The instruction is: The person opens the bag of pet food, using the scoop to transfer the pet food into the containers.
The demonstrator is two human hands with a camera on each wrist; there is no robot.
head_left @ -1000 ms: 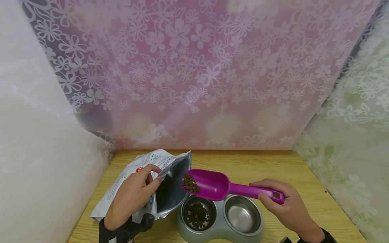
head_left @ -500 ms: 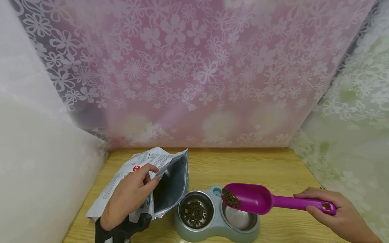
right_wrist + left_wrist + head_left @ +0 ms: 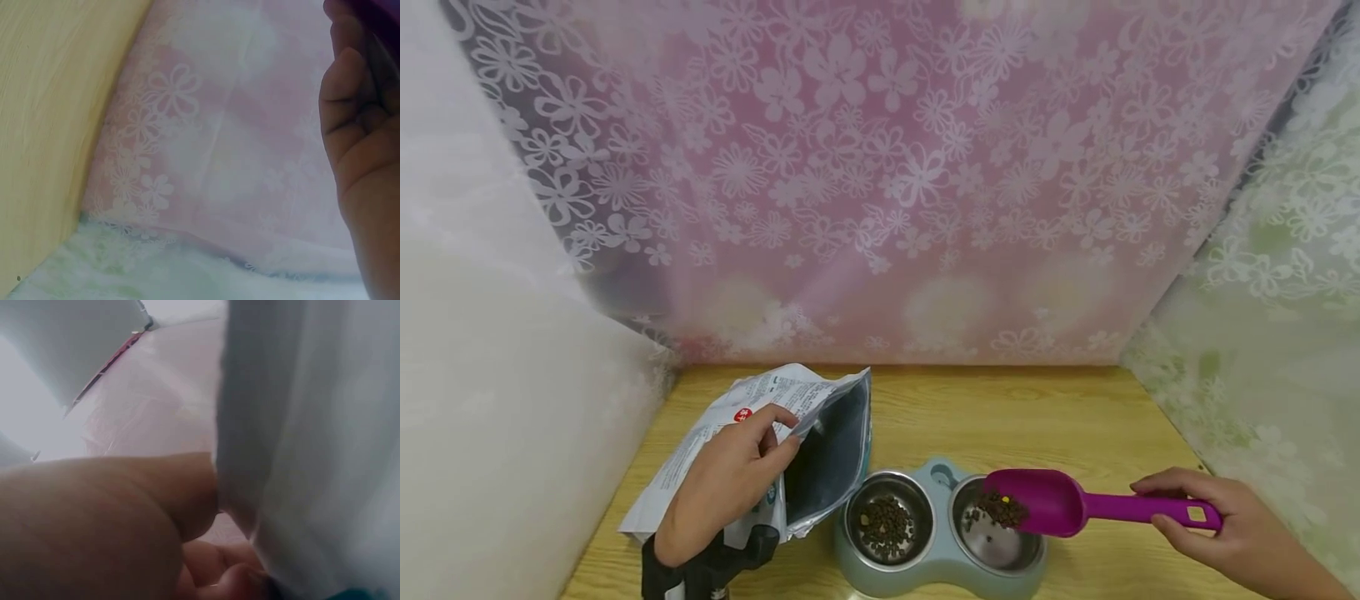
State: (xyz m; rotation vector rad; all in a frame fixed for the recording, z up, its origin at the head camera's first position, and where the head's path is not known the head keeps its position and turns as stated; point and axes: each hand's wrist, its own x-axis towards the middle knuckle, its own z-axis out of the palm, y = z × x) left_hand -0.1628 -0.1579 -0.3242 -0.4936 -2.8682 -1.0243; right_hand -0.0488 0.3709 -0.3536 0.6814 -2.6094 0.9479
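The left hand (image 3: 94,531) fills the lower left, its thumb running across to the near edge of a soft-creased grey-white sheet (image 3: 319,431), with curled fingers (image 3: 234,584) below. The sheet, blurred, covers the right side and bears a teal patch (image 3: 356,594) at its bottom. Behind stands a pale pink backdrop (image 3: 162,394), with a dark red strip (image 3: 112,361) beside a grey panel (image 3: 69,334).

Table (image 3: 992,417): yellowish wood grain, far edge at 12 o'clock. Pale printed bag (image 3: 718,423) lies on side at 9 o'clock, mouth toward 4 o'clock. Pale blue-green double-bowl stand (image 3: 943,552) rests at 6 o'clock.
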